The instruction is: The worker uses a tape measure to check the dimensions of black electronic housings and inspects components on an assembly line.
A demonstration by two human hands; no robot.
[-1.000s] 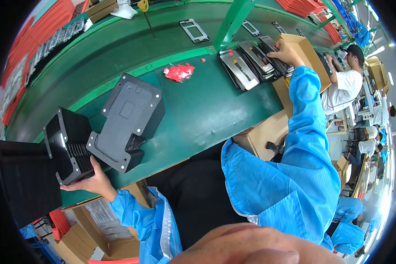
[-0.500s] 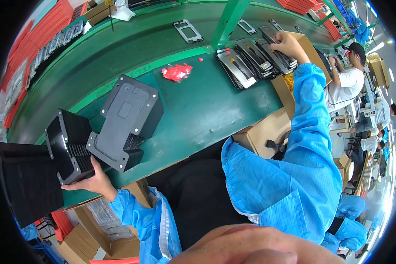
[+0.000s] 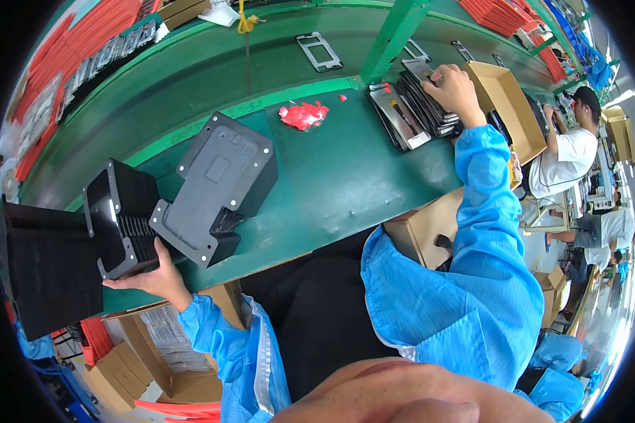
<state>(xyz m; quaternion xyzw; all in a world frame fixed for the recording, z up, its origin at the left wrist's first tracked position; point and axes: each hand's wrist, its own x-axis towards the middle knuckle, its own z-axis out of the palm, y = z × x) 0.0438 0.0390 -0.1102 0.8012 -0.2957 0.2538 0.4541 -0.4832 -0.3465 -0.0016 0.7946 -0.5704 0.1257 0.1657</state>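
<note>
My right hand point(image 3: 455, 90) curls its fingers over the far right end of a leaning row of thin metal phone panels point(image 3: 406, 125). The nearest panel shows a dark ribbon strip and a small red tab; fingertips partly hide the rear ones. At the left, my left hand point(image 3: 159, 276) rests against the near corner of a stack of black slotted trays point(image 3: 123, 233). Its thumb points up along one side and its fingers stretch along the near edge. Beside that stack stands another dark grey tray block point(image 3: 222, 166), its flat face dotted with round studs.
A brown cardboard box point(image 3: 521, 113) stands just right of the panels. Red scraps point(image 3: 303, 115) lie on the green bench point(image 3: 317, 173). A green post point(image 3: 396, 39) rises behind the panels. Tall black blocks point(image 3: 49, 261) are far left. A co-worker point(image 3: 568, 151) sits beyond the box.
My right hand has come closer to the front panels, and the fanned groups are now pressed together leftward. The view has shifted slightly. My left hand stays at the tray stack.
</note>
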